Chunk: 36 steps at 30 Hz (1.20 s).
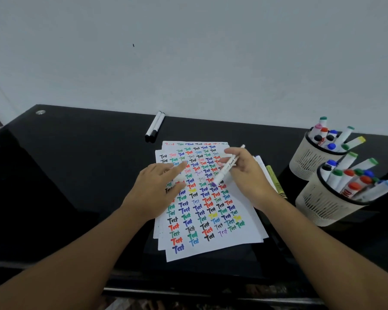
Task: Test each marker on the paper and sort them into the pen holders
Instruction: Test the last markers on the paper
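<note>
A stack of white paper (238, 229) covered with coloured "Test" words lies on the black desk. My right hand (246, 175) holds a white marker (227, 167) tilted, its purple tip down over the sheet. My left hand (157, 189) rests on the paper's left part with fingers stretched flat; something white shows under its fingers. Two beige pen holders stand at the right: the far one (309, 157) and the near one (323, 204), both full of capped markers.
Two white markers with black caps (154, 126) lie side by side at the desk's back edge by the wall. More markers (273, 177), one yellow-green, lie just right of the paper behind my right hand. The black desk (76, 164) stretches left.
</note>
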### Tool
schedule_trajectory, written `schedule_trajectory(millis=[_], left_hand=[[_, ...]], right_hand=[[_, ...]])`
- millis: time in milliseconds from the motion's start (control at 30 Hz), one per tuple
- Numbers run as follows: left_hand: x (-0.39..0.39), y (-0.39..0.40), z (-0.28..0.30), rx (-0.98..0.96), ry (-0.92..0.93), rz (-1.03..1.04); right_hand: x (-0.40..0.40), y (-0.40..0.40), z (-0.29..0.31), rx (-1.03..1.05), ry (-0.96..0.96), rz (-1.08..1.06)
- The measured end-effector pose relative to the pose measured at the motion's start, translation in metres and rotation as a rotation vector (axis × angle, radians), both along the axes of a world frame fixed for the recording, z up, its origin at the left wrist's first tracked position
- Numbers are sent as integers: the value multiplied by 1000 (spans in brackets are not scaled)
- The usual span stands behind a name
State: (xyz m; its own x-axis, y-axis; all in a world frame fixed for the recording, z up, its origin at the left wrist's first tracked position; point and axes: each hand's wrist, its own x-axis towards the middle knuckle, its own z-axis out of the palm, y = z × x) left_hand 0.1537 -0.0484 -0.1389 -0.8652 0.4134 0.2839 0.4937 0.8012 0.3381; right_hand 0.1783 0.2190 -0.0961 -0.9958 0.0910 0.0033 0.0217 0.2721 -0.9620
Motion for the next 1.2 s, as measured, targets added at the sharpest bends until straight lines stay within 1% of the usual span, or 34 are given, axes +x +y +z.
schedule_trajectory(millis=[100, 233, 433, 600, 833, 1200], left_hand=[[-4, -2, -2, -71, -57, -26], [-6, -2, -2, -95, -65, -39], [-5, -1, 1, -71, -77, -16], [-5, 0, 2, -95, -77, -4], [-5, 2, 1, -85, -83, 17], [-5, 2, 2, -70, -94, 27]], right_hand=[[5, -1, -10, -17, 53, -28], [10, -2, -10, -38, 146, -114], [23, 9, -14, 133, 189, -200], [29, 12, -25, 129, 152, -206], [22, 8, -25, 197, 60, -182], [18, 11, -28, 179, 41, -191]])
